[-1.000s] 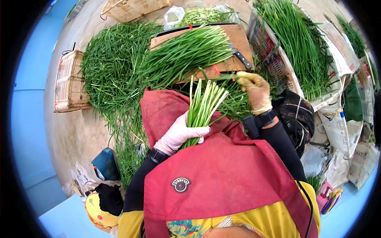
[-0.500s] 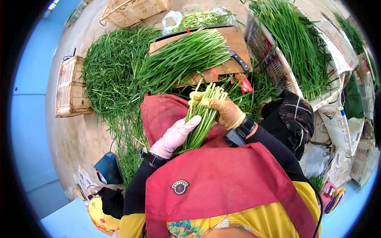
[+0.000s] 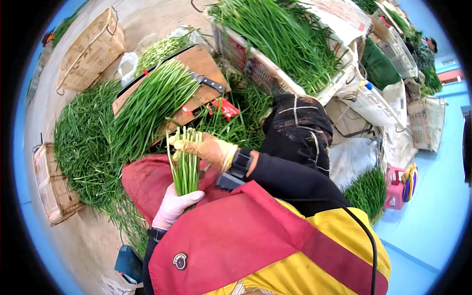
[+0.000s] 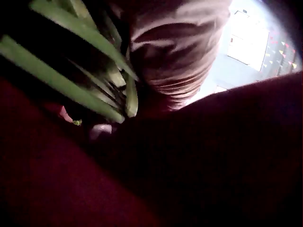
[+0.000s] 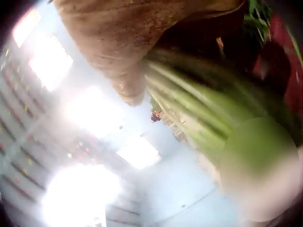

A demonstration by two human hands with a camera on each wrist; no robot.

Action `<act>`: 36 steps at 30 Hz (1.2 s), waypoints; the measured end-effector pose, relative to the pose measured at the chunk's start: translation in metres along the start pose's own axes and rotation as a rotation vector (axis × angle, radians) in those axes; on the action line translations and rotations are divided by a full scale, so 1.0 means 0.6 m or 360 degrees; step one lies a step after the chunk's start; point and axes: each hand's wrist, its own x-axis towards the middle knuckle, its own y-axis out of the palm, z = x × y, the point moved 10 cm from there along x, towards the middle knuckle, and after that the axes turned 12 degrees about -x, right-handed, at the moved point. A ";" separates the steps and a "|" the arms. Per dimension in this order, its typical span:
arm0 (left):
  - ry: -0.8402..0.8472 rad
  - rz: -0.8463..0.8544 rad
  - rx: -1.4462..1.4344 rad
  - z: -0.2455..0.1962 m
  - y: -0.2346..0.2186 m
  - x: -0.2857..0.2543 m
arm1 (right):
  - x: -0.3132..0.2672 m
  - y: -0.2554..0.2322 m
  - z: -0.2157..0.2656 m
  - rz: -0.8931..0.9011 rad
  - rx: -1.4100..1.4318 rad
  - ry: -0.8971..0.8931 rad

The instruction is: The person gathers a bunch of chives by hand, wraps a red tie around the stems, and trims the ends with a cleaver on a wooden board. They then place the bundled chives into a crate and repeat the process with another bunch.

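In the head view my left hand (image 3: 173,206), in a pale glove, grips an upright bunch of chives (image 3: 187,169) low down, thumb across the stalks. My right hand (image 3: 209,149), in a yellowish glove, has its fingers curled round the pale upper ends. The right wrist view has the stained glove (image 5: 113,42) wrapped over the stalks (image 5: 199,99). Dark as it is, the left wrist view gives green stalks (image 4: 57,78) beside the pale glove (image 4: 175,47). Beyond my hands, more chives (image 3: 157,91) lie on a wooden board (image 3: 204,61) with a black-handled knife (image 3: 212,84).
Red strips (image 3: 226,109) lie by the board's near edge. A heap of loose greens (image 3: 86,142) spreads to the left, beside a crate (image 3: 54,182). Long chives (image 3: 275,39) fill a crate at the upper right. Behind the board is a bag of short stalks (image 3: 162,51).
My right hand has come left from above the red strips onto the top of the bunch. My left hand keeps its hold on the stalks. The head view has swung to the right.
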 end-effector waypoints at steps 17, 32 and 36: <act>0.0048 0.0113 -0.0033 -0.010 0.010 0.005 | -0.258 -0.373 0.194 -0.1154 -0.1359 -0.0345; -0.0096 0.0441 0.1283 -0.018 0.081 -0.036 | -0.113 -0.146 0.036 -0.0097 -0.2185 0.0034; -0.0298 -0.0036 0.0724 -0.044 -0.009 -0.096 | -0.090 -0.230 0.064 -0.0552 -0.1355 -0.0098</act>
